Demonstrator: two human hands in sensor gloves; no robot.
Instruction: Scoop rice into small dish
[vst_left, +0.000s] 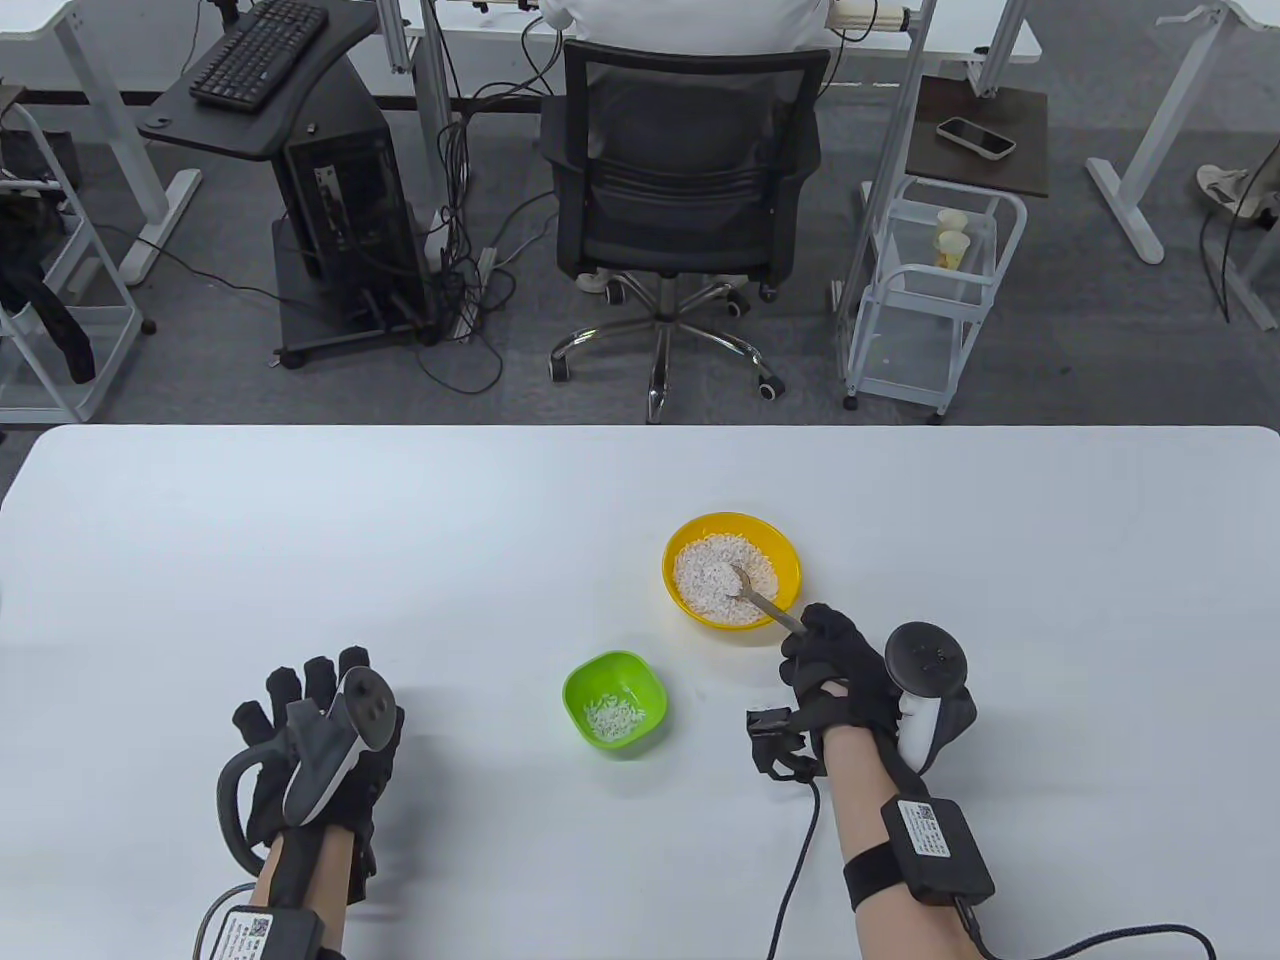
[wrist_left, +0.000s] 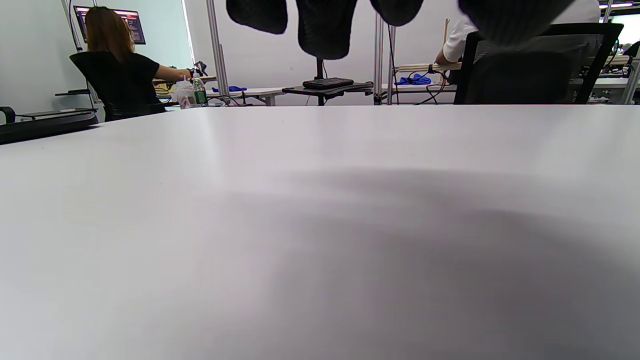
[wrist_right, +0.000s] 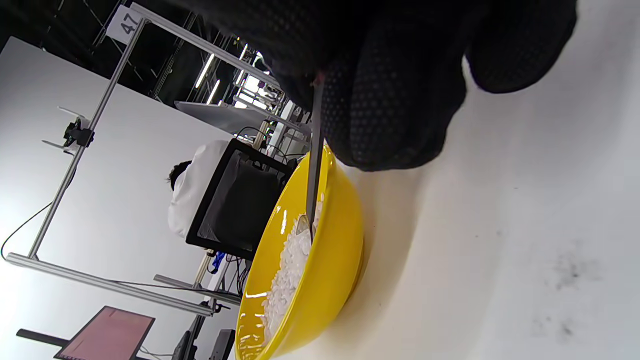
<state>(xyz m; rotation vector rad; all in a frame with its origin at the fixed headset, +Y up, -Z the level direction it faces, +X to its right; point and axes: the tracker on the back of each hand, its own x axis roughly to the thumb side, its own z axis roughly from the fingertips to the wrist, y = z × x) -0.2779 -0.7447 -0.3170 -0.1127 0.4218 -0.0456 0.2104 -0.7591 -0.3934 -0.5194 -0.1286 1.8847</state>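
Note:
A yellow bowl (vst_left: 785, 565) of white rice (vst_left: 700, 585) stands right of the table's middle. My right hand (vst_left: 835, 665) grips the handle of a metal spoon (vst_left: 765, 603) whose bowl lies in the rice. The right wrist view shows the spoon (wrist_right: 314, 170) running from my gloved fingers (wrist_right: 390, 90) into the yellow bowl (wrist_right: 325, 270). A small green dish (vst_left: 575, 690) with a little rice (vst_left: 612, 717) in it sits to the near left of the yellow bowl. My left hand (vst_left: 310, 745) rests on the table at the left, fingers spread, holding nothing; its fingertips (wrist_left: 322, 25) hang over bare table.
The white table (vst_left: 300, 540) spreads wide around both bowls. Beyond its far edge stand an office chair (vst_left: 685, 190), a computer cart (vst_left: 330, 200) and a white wire trolley (vst_left: 935, 290). A cable (vst_left: 800, 870) trails from my right wrist.

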